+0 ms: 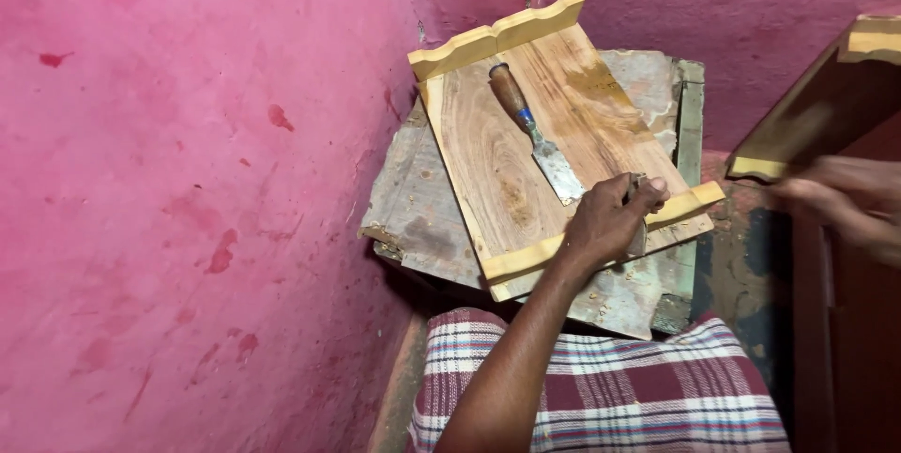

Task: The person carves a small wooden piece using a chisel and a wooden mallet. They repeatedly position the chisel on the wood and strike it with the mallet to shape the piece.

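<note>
Resting on one wooden board (526, 148) beside one chisel (535, 134), the left hand (610, 218) is clamped on a small object (638, 228); the right hand's (845, 199) grip is too blurred to tell.

A worn, stained grey worktop (413, 214) stands in the corner of pink walls, its edges chipped. A wooden panel (507, 167) with pale yellow scalloped strips at both ends lies flat on it, set at a slant and overhanging slightly. A chisel (537, 137) lies on the panel.
</note>
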